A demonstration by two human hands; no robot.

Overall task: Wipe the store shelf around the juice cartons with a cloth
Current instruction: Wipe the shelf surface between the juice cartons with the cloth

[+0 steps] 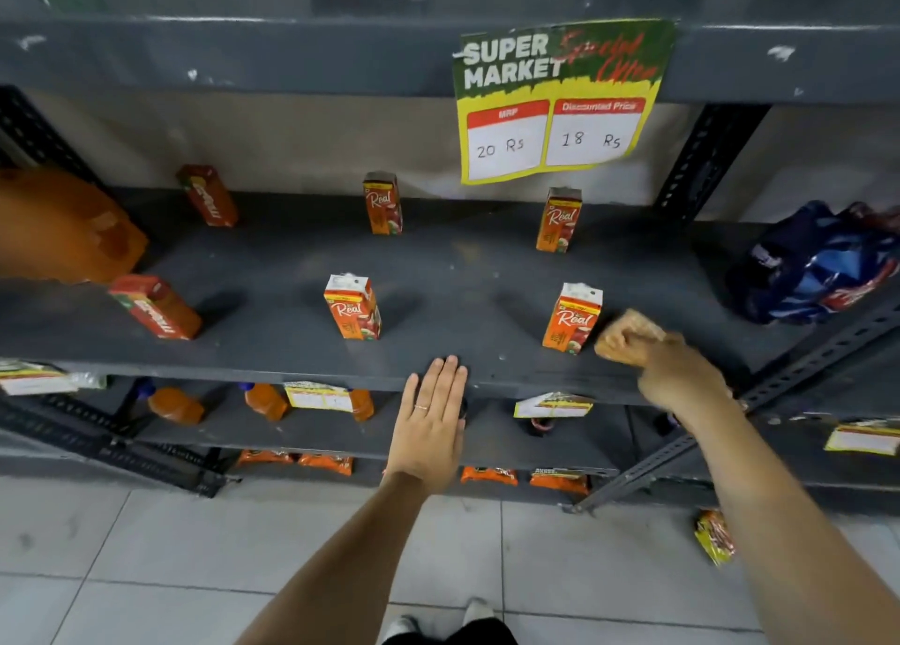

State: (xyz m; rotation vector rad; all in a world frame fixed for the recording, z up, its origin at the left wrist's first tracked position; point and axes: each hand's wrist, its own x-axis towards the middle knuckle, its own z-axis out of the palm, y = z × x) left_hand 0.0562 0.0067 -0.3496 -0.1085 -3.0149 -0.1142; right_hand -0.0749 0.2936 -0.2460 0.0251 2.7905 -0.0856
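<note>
The right hand (655, 352) is clenched around a tan cloth (628, 335) on the dark shelf (462, 274), pressed just beside the front-right juice carton (572, 318). The left hand (431, 425) lies flat, fingers together, over the shelf's front edge, gripping nothing. Six cartons stand well apart in two rows, the middle front carton (353, 306) upright, the left pair tilted. An orange container (63, 225) sits far left, a blue packet (818, 264) far right. A price sign (560, 99) hangs above.
</note>
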